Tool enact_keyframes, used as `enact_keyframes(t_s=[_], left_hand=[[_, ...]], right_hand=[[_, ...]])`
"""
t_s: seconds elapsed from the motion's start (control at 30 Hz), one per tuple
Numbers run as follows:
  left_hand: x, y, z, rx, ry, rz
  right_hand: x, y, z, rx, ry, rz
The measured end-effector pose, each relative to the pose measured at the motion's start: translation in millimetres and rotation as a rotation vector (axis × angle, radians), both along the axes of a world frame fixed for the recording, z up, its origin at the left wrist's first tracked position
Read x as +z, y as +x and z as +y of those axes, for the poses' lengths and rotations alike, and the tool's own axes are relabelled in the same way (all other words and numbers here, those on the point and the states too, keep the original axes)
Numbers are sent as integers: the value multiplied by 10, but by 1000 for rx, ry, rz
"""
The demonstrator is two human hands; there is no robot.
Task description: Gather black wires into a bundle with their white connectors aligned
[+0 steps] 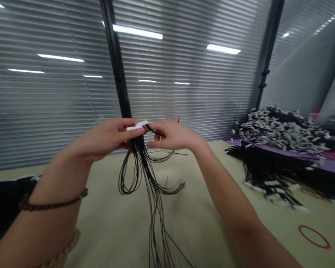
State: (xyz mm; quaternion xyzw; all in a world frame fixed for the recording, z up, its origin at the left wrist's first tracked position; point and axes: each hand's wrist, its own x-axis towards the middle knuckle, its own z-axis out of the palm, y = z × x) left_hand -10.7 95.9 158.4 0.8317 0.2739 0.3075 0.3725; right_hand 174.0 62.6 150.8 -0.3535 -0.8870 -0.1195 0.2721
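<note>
Left arm: our forearm rose from the lower left, a dark bracelet (54, 206) around it, and the wrist bent so the left hand (111, 136) pointed right.
Left fingers: we had them closed, thumb on the near side and fingers behind, pinching white connectors (134, 128).
Right arm: our other forearm slanted up from the lower right, its wrist bent so the right hand (174, 136) pointed left.
Right fingers: we held them curled, the index tip close to the connectors and the thumb lower, with a gap between; a black lead (154, 131) ran into them, but we could not tell whether they gripped it.
Wires: below the connectors, between our hands, black wires (142, 156) hung in loops, with long strands trailing over the table (108, 227).
Right side: we saw a white-tipped pile (281, 130) on purple sheeting (293, 150), black bundles (279, 165) just nearer, and a red ring (328, 246).
</note>
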Motion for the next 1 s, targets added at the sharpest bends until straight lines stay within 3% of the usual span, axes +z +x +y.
enact_keyframes(t_s=[0.2,0.67,1.0], left_hand=[[13,-20,75,72,-9,-30],[16,-76,109,69,-77,-192],[54,-204,153,128,-11,-211]], right_hand=[[6,-7,-12,-24,-31,2],[-20,-7,-13,-16,-105,39],[34,29,-32,-49,-127,68]])
